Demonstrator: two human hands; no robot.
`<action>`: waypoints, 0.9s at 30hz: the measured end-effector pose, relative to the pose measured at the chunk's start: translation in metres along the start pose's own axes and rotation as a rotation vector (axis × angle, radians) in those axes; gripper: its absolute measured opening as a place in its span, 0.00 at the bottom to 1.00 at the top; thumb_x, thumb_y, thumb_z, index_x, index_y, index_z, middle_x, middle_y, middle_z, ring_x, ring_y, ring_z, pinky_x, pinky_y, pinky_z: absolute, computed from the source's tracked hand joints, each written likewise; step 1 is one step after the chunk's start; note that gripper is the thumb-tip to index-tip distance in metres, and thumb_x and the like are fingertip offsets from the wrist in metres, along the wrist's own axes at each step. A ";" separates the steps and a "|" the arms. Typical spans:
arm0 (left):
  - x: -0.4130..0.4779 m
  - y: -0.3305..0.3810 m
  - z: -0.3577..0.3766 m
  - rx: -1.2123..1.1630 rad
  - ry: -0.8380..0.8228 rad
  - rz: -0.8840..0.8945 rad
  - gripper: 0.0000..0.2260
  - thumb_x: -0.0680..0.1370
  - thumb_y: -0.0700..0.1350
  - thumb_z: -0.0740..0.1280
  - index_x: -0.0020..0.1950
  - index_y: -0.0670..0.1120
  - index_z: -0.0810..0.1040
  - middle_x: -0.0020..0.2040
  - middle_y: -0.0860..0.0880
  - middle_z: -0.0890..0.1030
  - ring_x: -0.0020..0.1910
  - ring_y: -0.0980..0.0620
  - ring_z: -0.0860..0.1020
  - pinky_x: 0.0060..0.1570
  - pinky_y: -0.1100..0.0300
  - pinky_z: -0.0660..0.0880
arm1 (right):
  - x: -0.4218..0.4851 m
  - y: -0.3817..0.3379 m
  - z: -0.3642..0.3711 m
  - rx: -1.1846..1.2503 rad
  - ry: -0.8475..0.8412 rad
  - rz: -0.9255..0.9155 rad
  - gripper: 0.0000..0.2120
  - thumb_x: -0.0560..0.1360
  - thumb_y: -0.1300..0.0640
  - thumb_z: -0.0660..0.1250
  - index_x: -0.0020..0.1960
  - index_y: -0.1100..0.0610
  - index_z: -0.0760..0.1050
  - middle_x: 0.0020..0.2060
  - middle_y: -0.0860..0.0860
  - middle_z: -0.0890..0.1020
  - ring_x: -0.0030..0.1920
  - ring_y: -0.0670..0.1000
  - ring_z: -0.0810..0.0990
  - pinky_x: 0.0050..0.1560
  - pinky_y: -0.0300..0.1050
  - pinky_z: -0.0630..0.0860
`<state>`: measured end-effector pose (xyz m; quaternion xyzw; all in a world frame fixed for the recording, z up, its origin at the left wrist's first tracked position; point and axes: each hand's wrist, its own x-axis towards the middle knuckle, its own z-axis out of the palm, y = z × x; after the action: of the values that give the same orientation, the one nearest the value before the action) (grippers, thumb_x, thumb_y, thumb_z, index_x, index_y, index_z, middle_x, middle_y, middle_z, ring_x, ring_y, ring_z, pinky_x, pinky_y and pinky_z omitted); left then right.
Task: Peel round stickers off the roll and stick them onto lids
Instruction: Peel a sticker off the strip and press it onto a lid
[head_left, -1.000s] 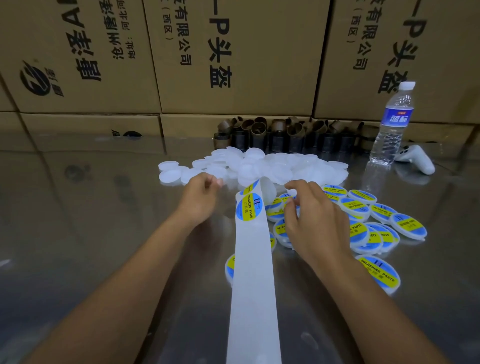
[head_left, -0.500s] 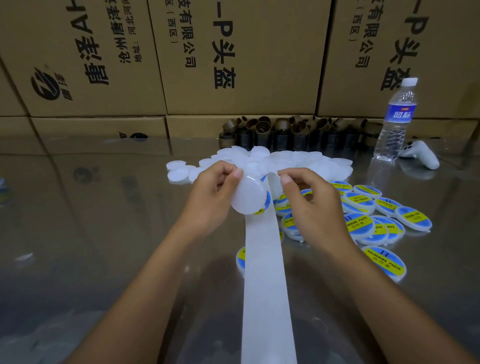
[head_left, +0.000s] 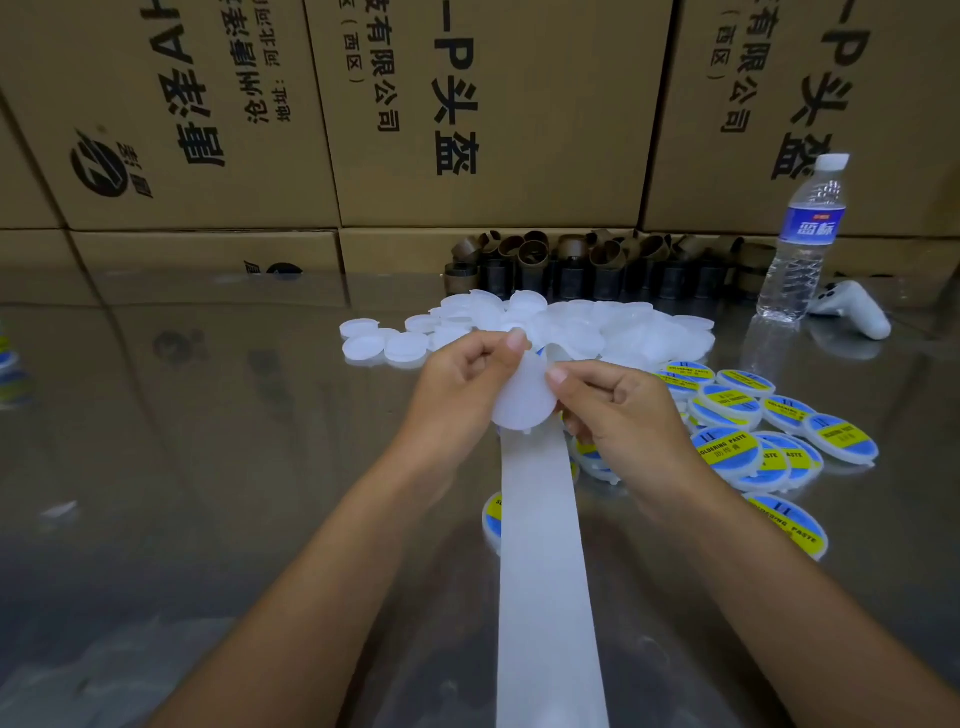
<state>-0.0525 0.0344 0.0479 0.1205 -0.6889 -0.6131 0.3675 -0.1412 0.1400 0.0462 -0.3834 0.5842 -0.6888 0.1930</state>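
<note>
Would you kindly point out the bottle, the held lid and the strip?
bottle (head_left: 808, 226): head view, blue label.
held lid (head_left: 522, 402): head view, white face.
strip (head_left: 543, 571): head view, its middle.

I count one water bottle (head_left: 802, 244), one white controller (head_left: 852, 313), one backing strip (head_left: 540, 545), one held lid (head_left: 519, 408), roughly ten stickered lids (head_left: 727, 451); plain lids (head_left: 628, 328) and brown cores (head_left: 571, 262) are heaped beyond counting.

Table (head_left: 208, 467) glossy metal; lids (head_left: 613, 327) translucent matt plastic; boxes (head_left: 467, 104) matt cardboard; backing strip (head_left: 540, 571) smooth paper.
</note>
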 end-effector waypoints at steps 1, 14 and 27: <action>0.000 -0.001 0.002 -0.085 -0.002 -0.049 0.14 0.72 0.54 0.66 0.48 0.46 0.80 0.39 0.54 0.81 0.40 0.56 0.79 0.43 0.60 0.74 | 0.001 0.003 0.001 -0.002 0.024 0.006 0.06 0.77 0.61 0.64 0.46 0.60 0.80 0.23 0.43 0.77 0.24 0.40 0.70 0.28 0.29 0.68; 0.008 -0.002 -0.003 -0.597 0.110 -0.168 0.07 0.81 0.39 0.57 0.51 0.40 0.75 0.47 0.46 0.83 0.44 0.51 0.84 0.45 0.60 0.81 | 0.002 0.025 0.004 -0.446 0.272 -0.230 0.09 0.72 0.53 0.71 0.48 0.48 0.72 0.32 0.42 0.77 0.35 0.39 0.74 0.35 0.30 0.68; 0.007 -0.009 -0.001 -0.205 0.268 -0.280 0.07 0.81 0.38 0.60 0.48 0.43 0.76 0.43 0.45 0.80 0.35 0.53 0.79 0.33 0.65 0.78 | 0.013 0.016 -0.003 0.140 0.297 0.180 0.12 0.73 0.68 0.63 0.46 0.51 0.71 0.35 0.51 0.81 0.33 0.49 0.76 0.37 0.46 0.77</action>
<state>-0.0595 0.0271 0.0421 0.2574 -0.5444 -0.7034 0.3775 -0.1541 0.1289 0.0349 -0.2095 0.5886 -0.7568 0.1918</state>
